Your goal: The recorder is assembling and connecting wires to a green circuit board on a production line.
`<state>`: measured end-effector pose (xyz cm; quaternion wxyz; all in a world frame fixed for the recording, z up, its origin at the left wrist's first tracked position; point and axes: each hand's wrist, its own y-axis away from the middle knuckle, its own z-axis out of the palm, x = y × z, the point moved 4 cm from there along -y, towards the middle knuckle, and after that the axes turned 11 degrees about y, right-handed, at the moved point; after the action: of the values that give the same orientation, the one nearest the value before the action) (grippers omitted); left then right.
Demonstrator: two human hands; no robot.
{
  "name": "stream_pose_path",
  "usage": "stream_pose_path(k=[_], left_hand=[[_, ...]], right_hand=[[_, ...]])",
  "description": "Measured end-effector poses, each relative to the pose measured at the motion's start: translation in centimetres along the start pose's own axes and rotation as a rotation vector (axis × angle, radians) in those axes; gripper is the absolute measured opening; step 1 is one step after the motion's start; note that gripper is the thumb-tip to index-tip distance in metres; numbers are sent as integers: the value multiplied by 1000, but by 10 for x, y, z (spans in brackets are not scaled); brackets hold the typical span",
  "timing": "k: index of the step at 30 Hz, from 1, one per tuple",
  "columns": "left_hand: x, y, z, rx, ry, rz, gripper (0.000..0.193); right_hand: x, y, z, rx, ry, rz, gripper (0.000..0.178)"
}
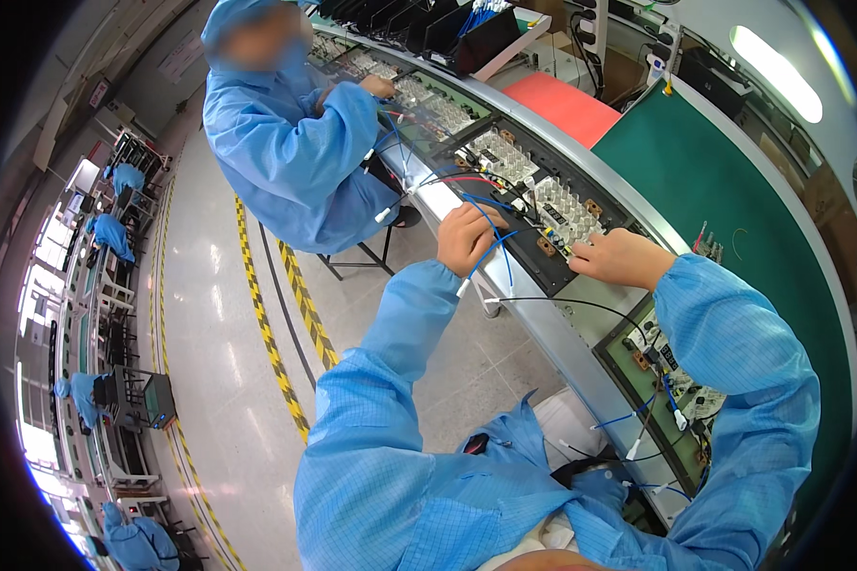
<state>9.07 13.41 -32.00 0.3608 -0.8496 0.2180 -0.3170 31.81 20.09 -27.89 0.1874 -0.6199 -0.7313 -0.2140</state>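
Note:
A dark tray (533, 268) on the line in front of me carries a circuit board (564, 211) crowded with pale, clear-looking parts. My left hand (468, 240) is closed at the tray's near edge, with blue wires (497, 246) running out of its fingers. White connectors hang from the wire ends below that hand. At the board's near right corner, my right hand (624, 259) pinches with thumb and fingertips. What lies between those fingertips is too small to make out. Red and black leads cross the tray beside my left hand.
Another board (671, 357) with dangling wires sits to the right, partly behind my right sleeve. A co-worker in blue (295, 143) works at the far left of the line. Beyond the line lie a green mat (733, 190) and a red sheet (562, 107).

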Motion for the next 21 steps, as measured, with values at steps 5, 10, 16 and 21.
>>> stream_pose_path(k=[5,10,16,21], left_hand=[[-7,4,2,27,8,30,17],[-15,2,-1,4,-34,33,15],[-19,-10,-11,-238,168,-256,14],[-29,-28,-14,-509,160,-232,17]], right_hand=[[-1,-3,7,7,34,-13,20],[0,-6,9,-20,33,-16,20],[4,-7,14,-19,5,-7,22],[9,-14,14,42,-1,11,16]])
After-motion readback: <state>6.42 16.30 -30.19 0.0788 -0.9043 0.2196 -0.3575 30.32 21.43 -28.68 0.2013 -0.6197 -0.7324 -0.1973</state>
